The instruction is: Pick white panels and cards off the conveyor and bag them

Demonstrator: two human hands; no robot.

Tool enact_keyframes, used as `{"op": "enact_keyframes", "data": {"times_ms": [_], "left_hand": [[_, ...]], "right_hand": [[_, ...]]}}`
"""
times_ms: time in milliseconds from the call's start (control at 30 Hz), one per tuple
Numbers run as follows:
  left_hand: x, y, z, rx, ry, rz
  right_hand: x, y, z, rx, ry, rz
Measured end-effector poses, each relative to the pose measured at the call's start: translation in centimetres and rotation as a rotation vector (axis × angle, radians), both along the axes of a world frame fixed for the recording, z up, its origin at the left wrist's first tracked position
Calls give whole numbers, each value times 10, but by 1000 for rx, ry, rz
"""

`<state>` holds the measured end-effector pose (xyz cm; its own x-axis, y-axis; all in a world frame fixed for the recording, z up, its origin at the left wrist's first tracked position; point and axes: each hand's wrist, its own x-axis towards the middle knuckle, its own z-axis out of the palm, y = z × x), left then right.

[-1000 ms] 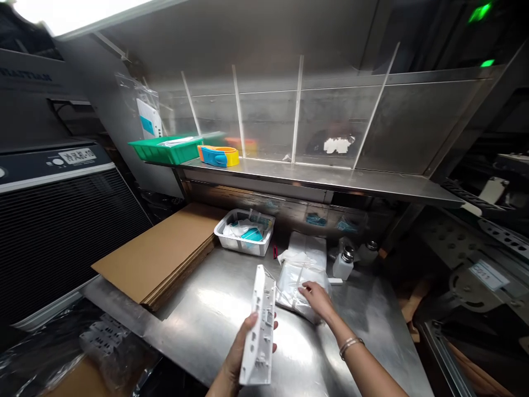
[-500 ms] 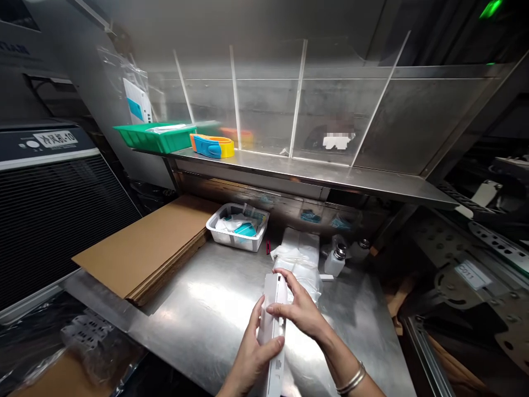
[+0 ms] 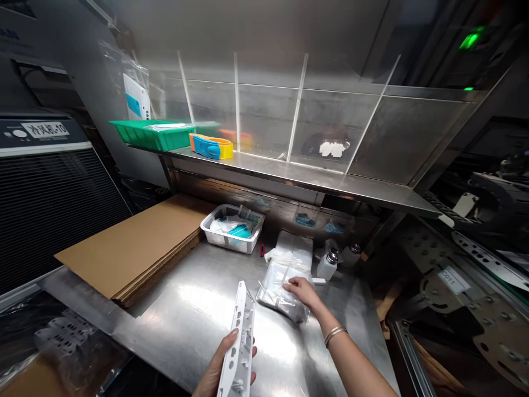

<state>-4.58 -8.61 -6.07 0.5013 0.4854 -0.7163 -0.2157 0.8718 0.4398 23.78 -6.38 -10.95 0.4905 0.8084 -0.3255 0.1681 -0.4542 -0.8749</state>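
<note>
A long white plastic housing part (image 3: 239, 344), with a row of cut-outs along its edge and ribs inside, stands tilted up in my left hand (image 3: 223, 355). The thumb lies on its near face and the fingers wrap behind it. My right hand (image 3: 303, 291) is over a stack of clear plastic bags (image 3: 285, 270), its fingers slightly bent and the fingertips at the top bag. Whether they touch the film I cannot tell. Nothing shows in that hand.
A white basket (image 3: 227, 241) with bagged pieces stands behind, beside stacked cardboard sheets (image 3: 136, 242). Pump bottles (image 3: 328, 264) stand right of the bags. Above runs a metal shelf (image 3: 289, 173) with a green tray (image 3: 152, 138) and a coloured tape-like roll (image 3: 210, 148).
My right hand has let go of the white housing part and moved right to the plastic bags. My left hand has moved left with the part, turned so its ribbed inside shows.
</note>
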Motion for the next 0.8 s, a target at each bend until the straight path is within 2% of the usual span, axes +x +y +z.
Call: {"op": "enact_keyframes", "data": {"times_ms": [133,267,400,533,667,733,800], "left_hand": [[-7,5,-5,-27,-132,-31],[9,8,-5,5,-221,-122],[44,14,-13,45,-82,-208],[67,26,-29,65,63,-227],[68,31,-39,88,97,-232],[64,30,-40,116,80,-216],[57,29,-36,83,-37,-144]], "right_hand": [[-11,4,-25,-252,78,166],[-14,5,-37,-296,138,189],[-11,0,-46,-177,198,113],[-11,-6,-51,9,256,-50],[4,-10,-38,226,278,-233],[13,-11,-26,296,283,-253],[17,-13,-19,307,286,-220]]}}
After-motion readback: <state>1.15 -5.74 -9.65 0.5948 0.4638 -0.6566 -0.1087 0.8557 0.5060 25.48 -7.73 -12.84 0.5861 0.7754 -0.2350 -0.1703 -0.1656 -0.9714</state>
